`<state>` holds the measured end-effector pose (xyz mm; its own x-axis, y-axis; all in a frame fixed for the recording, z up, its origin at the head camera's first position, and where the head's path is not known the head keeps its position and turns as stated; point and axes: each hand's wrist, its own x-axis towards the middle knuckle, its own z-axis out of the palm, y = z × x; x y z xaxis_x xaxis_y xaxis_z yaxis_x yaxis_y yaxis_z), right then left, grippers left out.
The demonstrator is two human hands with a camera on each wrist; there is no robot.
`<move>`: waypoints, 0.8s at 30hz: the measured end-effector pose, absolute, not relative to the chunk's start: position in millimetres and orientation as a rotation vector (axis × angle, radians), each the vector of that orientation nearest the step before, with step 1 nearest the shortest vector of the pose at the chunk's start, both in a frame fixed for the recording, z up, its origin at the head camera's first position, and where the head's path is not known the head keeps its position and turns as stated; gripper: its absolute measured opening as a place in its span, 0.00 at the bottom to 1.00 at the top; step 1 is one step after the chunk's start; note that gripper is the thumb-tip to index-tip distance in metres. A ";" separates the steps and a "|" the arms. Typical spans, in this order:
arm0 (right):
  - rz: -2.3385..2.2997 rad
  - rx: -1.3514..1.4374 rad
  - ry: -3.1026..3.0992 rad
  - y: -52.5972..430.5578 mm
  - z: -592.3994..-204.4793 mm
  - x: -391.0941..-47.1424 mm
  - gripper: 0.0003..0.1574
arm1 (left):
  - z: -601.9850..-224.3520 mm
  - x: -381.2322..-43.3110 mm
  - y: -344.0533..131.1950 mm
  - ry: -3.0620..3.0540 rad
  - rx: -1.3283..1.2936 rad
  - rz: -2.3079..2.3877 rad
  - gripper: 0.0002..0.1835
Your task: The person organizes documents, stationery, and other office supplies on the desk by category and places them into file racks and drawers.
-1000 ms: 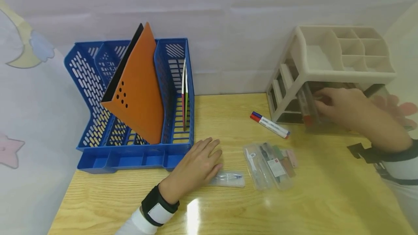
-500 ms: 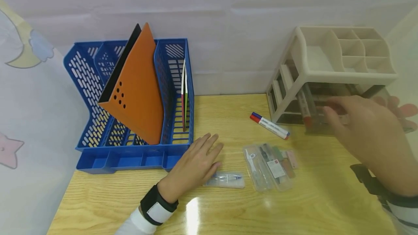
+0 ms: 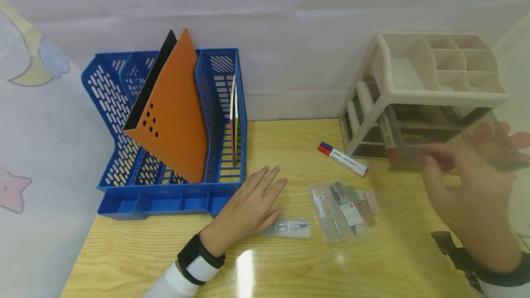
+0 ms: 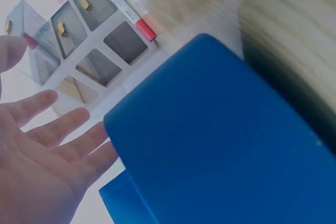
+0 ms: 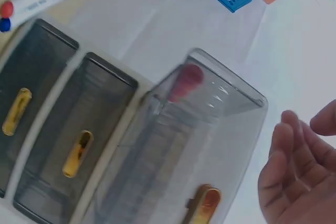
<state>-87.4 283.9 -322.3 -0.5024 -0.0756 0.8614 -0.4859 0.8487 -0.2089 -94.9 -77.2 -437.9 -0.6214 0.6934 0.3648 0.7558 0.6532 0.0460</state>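
My left hand [image 3: 248, 210] rests with spread fingers at the front corner of the blue file rack [image 3: 165, 192]. By its thumb lies a clear packet [image 3: 294, 228] with a blue-tipped, pen-like item inside. My right hand [image 3: 472, 201] hovers just in front of the pulled-out clear drawer [image 5: 231, 140], apart from it, with loosely bent fingers and nothing held. Inside that drawer, along its left side, lies a red-capped marker [image 3: 388, 137]. The drawer belongs to the cream desktop organizer [image 3: 443, 93]. Its lower drawers [image 5: 79, 145] are closed, with gold handles.
Red and blue markers [image 3: 343, 160] lie beside the organizer. Two clear cases [image 3: 327, 210] and small green, brown and pink pieces [image 3: 371, 202] lie mid-table. An orange folder [image 3: 175, 118] leans in the rack, with thin booklets [image 3: 233, 123] to its right.
My right hand has come back out of the drawer, moving toward me and to the right. The drawer's interior shows more now. My left hand has barely shifted.
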 end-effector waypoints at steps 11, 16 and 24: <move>0.614 0.625 -2.152 284.5 -366.7 -78.5 0.30 | -441.9 -93.0 -76.2 -2.619 -1.171 -0.293 0.35; 0.647 0.840 -2.284 281.6 -381.5 -77.5 0.35 | -441.2 -92.1 -74.2 -2.617 -1.165 -0.297 0.35; 0.574 1.010 -2.414 267.9 -401.1 -93.2 0.33 | -440.3 -94.4 -69.4 -2.602 -1.163 -0.278 0.36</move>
<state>-93.2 267.9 -401.1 -0.6257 -0.5481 0.5550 -0.7393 0.6437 -0.1978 -94.4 -69.4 -440.3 -0.6379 0.6973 0.3268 0.7506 0.6579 0.0613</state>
